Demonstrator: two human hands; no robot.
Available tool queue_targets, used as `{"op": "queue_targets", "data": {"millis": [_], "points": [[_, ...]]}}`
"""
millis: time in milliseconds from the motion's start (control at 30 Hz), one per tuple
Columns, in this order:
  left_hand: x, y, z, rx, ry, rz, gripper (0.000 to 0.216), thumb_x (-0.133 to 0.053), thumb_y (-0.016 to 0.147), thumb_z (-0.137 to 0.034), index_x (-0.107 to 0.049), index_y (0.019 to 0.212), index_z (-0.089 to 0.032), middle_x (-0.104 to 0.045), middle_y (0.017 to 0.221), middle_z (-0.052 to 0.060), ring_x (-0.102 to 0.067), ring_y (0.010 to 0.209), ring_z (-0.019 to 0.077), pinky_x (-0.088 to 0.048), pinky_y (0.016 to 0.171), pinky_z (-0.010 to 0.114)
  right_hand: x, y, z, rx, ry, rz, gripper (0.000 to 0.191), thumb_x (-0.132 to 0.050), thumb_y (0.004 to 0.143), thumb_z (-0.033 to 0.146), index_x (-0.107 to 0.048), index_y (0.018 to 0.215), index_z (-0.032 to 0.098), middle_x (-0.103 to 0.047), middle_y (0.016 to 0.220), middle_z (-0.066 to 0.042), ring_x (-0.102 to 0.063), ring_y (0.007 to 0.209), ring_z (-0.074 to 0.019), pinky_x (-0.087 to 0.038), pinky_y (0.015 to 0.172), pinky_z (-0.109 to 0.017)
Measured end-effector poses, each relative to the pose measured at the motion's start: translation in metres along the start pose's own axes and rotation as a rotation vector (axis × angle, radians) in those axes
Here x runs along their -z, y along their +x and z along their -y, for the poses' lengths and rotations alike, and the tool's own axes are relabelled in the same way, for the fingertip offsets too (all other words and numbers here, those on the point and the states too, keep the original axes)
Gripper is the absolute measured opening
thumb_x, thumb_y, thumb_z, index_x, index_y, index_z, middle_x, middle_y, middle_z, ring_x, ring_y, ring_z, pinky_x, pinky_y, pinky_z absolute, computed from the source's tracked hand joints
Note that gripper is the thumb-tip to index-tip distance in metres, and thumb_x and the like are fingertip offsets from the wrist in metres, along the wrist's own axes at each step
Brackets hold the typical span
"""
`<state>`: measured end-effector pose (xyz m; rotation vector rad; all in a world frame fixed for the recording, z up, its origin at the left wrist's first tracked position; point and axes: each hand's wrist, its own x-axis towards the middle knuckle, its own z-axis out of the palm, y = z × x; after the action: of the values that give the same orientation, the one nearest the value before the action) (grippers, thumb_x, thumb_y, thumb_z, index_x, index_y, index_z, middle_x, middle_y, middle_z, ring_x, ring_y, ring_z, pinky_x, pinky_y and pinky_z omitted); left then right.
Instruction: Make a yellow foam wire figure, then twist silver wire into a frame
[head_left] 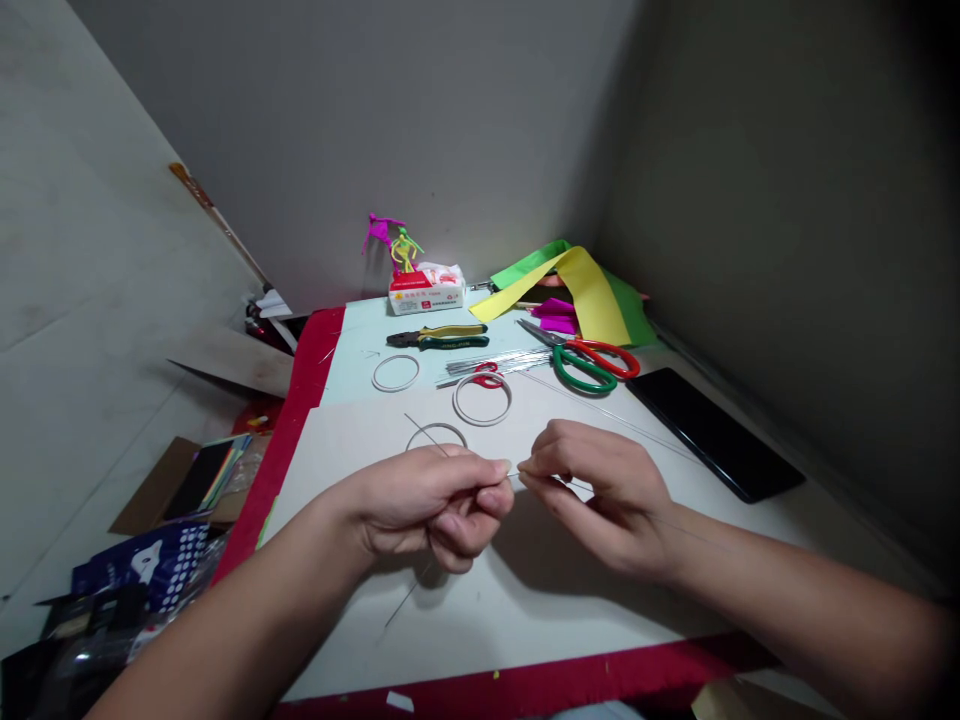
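My left hand (450,505) is closed, thumb and forefinger pinching a thin metal wire (426,430). Close beside it, the thumb and fingers of my right hand (611,485) pinch the wire too, with a short gap between the fingertips of both hands. Thin wire ends stick out past the left hand, up to the left and down toward the sheet. Just beyond the hands lie two pale rings (482,400) (396,373). A third ring (436,427) is partly hidden behind my left hand.
Behind the rings are pliers (439,338), a bundle of wires (510,362), and scissors (589,365) with red and green handles. A black phone (716,433) lies right. Farther back stand a small box (426,300) with two figures (403,250) and yellow paper strips (592,295).
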<state>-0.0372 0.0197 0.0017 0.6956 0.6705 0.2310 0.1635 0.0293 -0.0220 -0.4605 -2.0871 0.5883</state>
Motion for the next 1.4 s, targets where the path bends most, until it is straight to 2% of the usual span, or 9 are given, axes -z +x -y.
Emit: {"op": "queue_targets", "data": {"millis": [300,467,667,833,933,1033,1167,1300,1400], "points": [[0.0,0.003,0.005,-0.104,0.044,0.029,0.031,-0.038,0.094,-0.032,-0.042,0.067,-0.019,-0.033,0.04,-0.008,-0.015,0.038,0.006,-0.021,0.041,0.019,0.003,0.0,0.001,0.009,0.004,-0.002,0.013,-0.049,0.079,0.002,-0.058,0.077,0.012,-0.055,0.066,-0.006,-0.049,0.06,-0.0129,-0.038,0.053,-0.026],[0.001,0.005,0.005,-0.236,-0.032,-0.004,0.029,-0.039,0.09,-0.032,-0.058,0.078,-0.013,-0.036,0.038,-0.008,-0.012,0.036,0.0048,-0.023,0.043,0.02,0.005,-0.001,-0.003,-0.094,0.0,-0.047,0.013,-0.054,0.081,0.005,-0.058,0.073,0.014,-0.055,0.065,-0.004,-0.05,0.061,-0.0128,-0.039,0.056,-0.027],[-0.005,0.007,0.001,-0.35,0.193,-0.27,0.021,-0.05,0.084,-0.019,-0.066,0.09,-0.008,-0.052,0.045,-0.001,-0.014,0.038,0.0037,-0.007,0.042,0.021,0.005,0.001,-0.004,-0.242,0.021,-0.11,0.014,-0.055,0.082,0.009,-0.058,0.07,0.016,-0.056,0.065,-0.002,-0.05,0.06,-0.0124,-0.038,0.054,-0.027],[-0.015,0.006,0.002,-0.428,0.406,-0.488,0.031,-0.048,0.092,-0.036,-0.068,0.097,-0.012,-0.048,0.045,-0.005,-0.027,0.042,0.0056,-0.019,0.046,0.02,0.004,0.002,0.001,-0.42,0.075,-0.164,0.014,-0.057,0.083,0.014,-0.057,0.069,0.017,-0.056,0.066,0.0,-0.05,0.059,-0.0117,-0.038,0.051,-0.025],[-0.019,0.004,0.0,-0.451,0.493,-0.601,0.03,-0.048,0.091,-0.036,-0.068,0.095,-0.014,-0.041,0.043,-0.008,-0.03,0.044,0.0068,-0.025,0.049,0.02,0.008,0.004,-0.003,-0.468,0.167,-0.07,0.007,-0.057,0.084,0.016,-0.064,0.084,0.018,-0.063,0.079,-0.002,-0.058,0.071,-0.014,-0.046,0.063,-0.026],[-0.024,0.002,-0.002,-0.43,0.537,-0.689,0.029,-0.049,0.09,-0.034,-0.068,0.09,-0.013,-0.037,0.043,-0.009,-0.028,0.043,0.0068,-0.024,0.046,0.02,0.021,0.008,-0.02,-0.442,0.365,0.122,0.022,-0.058,0.084,0.013,-0.066,0.103,0.02,-0.067,0.104,-0.005,-0.061,0.098,-0.0186,-0.047,0.088,-0.034],[-0.032,0.001,-0.002,-0.374,0.592,-0.755,0.026,-0.05,0.088,-0.03,-0.068,0.082,-0.012,-0.037,0.045,-0.008,-0.027,0.042,0.0067,-0.022,0.043,0.02,0.037,0.014,-0.039,-0.534,0.679,0.16,0.017,-0.061,0.084,0.018,-0.071,0.098,0.02,-0.071,0.099,-0.005,-0.065,0.098,-0.019,-0.05,0.088,-0.035],[-0.036,0.003,0.004,-0.368,0.673,-0.77,0.026,-0.05,0.086,-0.029,-0.067,0.075,-0.012,-0.036,0.049,-0.007,-0.029,0.046,0.0077,-0.022,0.044,0.02,0.035,0.018,-0.026,-0.463,0.444,0.132,0.01,-0.068,0.081,0.023,-0.072,0.089,0.018,-0.072,0.085,-0.005,-0.066,0.083,-0.0171,-0.051,0.078,-0.032],[-0.034,0.008,0.011,-0.429,0.747,-0.75,0.03,-0.049,0.087,-0.029,-0.064,0.067,-0.013,-0.043,0.055,-0.004,-0.036,0.052,0.0089,-0.028,0.048,0.021,0.026,0.016,-0.009,-0.259,0.17,0.127,0.004,-0.067,0.081,0.018,-0.07,0.081,0.016,-0.069,0.077,-0.005,-0.063,0.074,-0.0155,-0.05,0.07,-0.03]]}}
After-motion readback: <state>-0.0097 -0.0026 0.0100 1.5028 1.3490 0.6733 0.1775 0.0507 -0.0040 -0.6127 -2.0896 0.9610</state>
